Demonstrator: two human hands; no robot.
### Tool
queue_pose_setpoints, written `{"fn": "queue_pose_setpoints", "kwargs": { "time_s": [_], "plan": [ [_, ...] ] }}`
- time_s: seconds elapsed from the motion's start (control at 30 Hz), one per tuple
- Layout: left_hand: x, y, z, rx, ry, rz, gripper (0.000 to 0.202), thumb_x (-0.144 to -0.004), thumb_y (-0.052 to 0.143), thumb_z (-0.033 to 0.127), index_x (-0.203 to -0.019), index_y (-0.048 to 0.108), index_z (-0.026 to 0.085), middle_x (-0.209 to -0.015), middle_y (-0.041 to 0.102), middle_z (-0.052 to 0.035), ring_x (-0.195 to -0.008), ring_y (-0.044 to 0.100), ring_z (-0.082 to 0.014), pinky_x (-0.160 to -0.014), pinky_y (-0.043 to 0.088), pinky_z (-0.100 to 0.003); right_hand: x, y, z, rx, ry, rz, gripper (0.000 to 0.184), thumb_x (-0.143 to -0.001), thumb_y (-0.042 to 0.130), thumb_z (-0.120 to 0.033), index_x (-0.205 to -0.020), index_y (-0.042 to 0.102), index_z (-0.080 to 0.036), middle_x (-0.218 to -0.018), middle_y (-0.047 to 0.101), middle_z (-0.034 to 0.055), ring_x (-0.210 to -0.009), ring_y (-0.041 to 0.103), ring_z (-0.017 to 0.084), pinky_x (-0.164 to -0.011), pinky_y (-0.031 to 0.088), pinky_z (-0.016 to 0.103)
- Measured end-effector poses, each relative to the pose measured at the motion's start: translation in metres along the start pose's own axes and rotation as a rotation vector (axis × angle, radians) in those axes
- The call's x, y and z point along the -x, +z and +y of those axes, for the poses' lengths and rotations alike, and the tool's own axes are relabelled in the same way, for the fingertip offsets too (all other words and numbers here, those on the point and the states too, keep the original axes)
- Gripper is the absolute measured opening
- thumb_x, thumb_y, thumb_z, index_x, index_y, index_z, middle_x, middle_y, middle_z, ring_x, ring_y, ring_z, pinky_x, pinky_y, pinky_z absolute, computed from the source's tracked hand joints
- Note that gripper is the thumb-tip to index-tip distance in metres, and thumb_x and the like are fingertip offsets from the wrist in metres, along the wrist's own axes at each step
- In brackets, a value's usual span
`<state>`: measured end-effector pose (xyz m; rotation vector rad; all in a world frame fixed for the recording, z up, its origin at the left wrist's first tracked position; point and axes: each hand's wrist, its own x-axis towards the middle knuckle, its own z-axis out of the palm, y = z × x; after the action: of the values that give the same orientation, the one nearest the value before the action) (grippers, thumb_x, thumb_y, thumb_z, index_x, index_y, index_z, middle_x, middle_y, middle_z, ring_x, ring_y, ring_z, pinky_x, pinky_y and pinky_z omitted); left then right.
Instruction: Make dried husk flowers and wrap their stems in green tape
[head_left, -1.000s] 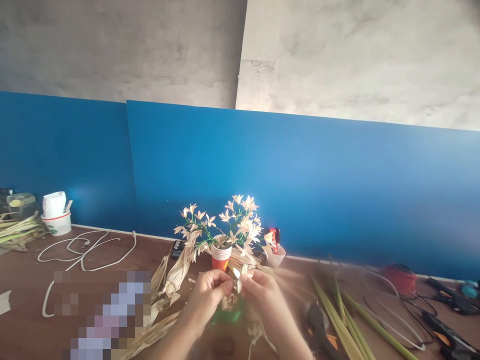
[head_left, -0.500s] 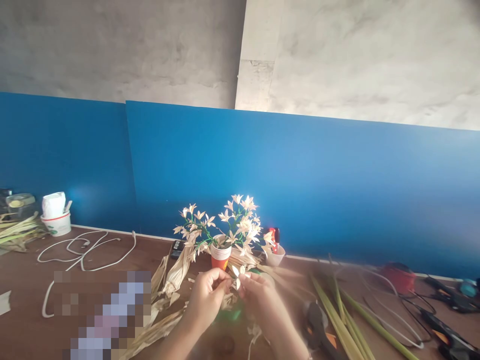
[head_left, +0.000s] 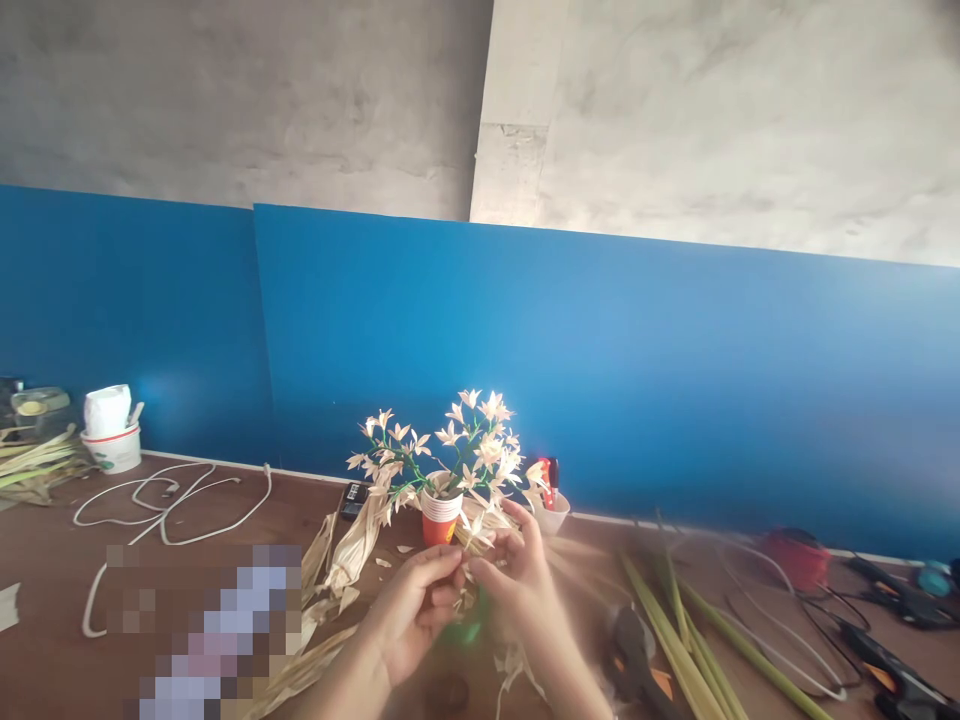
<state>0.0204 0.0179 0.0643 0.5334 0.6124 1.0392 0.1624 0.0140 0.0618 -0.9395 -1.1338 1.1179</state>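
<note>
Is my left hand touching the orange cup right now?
Cannot tell. In the head view, your left hand has its fingers right at the orange cup's base, but this angle doesn't show whether there's a gap.

1. The place looks like a craft workshop: a rough concrete wall (head_left: 225,100) rises above blue panels (head_left: 465,310).
2. A brown table (head_left: 45,540) carries dry husks (head_left: 356,555), scraps (head_left: 382,562) and long green leaves (head_left: 679,655).
3. Black tools (head_left: 904,690) with orange parts lie on the right.
4. Pale flowers on green stems (head_left: 491,452) stand in stacked paper cups (head_left: 439,528); a similar small flower (head_left: 475,530) is at the person's fingers (head_left: 431,568).
</note>
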Motion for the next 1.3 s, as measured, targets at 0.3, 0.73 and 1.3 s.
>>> {"fn": "queue_pose_setpoints", "kwargs": {
  "time_s": [0.3, 0.73, 1.3],
  "plan": [
    [0.004, 0.009, -0.003, 0.008, -0.046, 0.077, 0.005, -0.074, 0.062, 0.01, -0.074, 0.064, 0.006, -0.059, 0.055, -0.0022, -0.04, 0.034, 0.0001, -0.033, 0.014, -0.009, 0.0, 0.0, -0.003, 0.473, -0.194, 0.099, 0.012, -0.077, 0.059, -0.03, -0.078, 0.063, -0.019, -0.067, 0.061, 0.0013, -0.062, 0.053, 0.016, -0.059, 0.041, 0.026],
    [0.0, 0.015, -0.02, -0.389, 0.349, 0.147, 0.039, -0.06, 0.079, 0.038, -0.088, 0.061, 0.017, -0.061, 0.058, 0.0036, -0.047, 0.044, -0.007, -0.044, 0.028, -0.018, 0.0, -0.001, -0.003, 0.524, -0.225, 0.107, 0.008, -0.076, 0.06, -0.024, -0.075, 0.067, -0.02, -0.07, 0.062, 0.0032, -0.064, 0.054, 0.018, -0.06, 0.041, 0.028],
    [0.005, 0.017, -0.015, -0.096, 0.1, 0.057, 0.017, -0.065, 0.071, 0.023, -0.076, 0.065, 0.011, -0.059, 0.054, 0.0016, -0.041, 0.032, -0.0016, -0.04, 0.011, -0.016, 0.007, 0.016, -0.012, -0.19, 0.322, -0.1, 0.035, -0.059, 0.077, -0.049, -0.064, 0.066, -0.016, -0.051, 0.057, -0.0007, -0.046, 0.049, 0.012, -0.045, 0.035, 0.023]
  ]
}}
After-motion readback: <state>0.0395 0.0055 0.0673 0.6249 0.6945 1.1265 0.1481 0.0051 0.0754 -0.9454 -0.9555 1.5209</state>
